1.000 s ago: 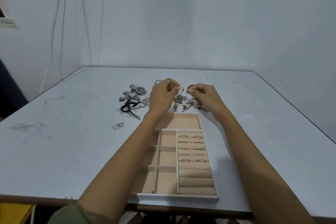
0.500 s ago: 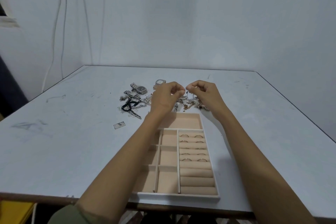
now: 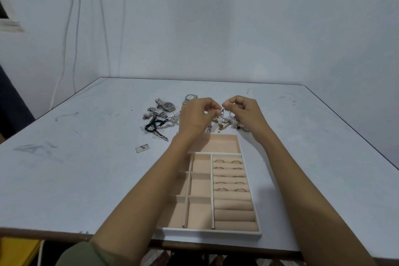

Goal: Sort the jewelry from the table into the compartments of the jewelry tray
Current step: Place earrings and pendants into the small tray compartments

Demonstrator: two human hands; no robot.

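Pale blue wall [image 3: 216, 17] with thin cables hanging down its left part stands behind a scuffed white table [image 3: 86, 179], framed the same as a second ago apart from a slight shift of the camera. At the near edge lies the jewelry tray [image 3: 207, 232], unmoved. Its long side points away from the person. It has a wide compartment at the far end, small square ones on the left and ring rolls on the right.

Both forearms reach over the tray to the unsorted jewelry pile [image 3: 226, 124] just beyond its far rim, and the left forearm hides the left compartments. The left hand [image 3: 195, 116] and right hand [image 3: 246, 112] are raised a little above the pile with fingers curled. A second ago there was a clear gap between their fingertips. Now the tips almost meet, each thumb and forefinger pinching a small piece [image 3: 222, 110] held between the two hands. It is too small to say what kind of piece it is.

Left of the hands lie three watches [image 3: 168, 105], and the farthest one [image 3: 190, 97] shows more fully than it did a second ago. A black cord [image 3: 154, 124] lies among the chains. Thin rings [image 3: 219, 160] sit in pairs in the far ring rolls, as before. A small flat tag [image 3: 142, 148] lies alone on the table, left of the tray.
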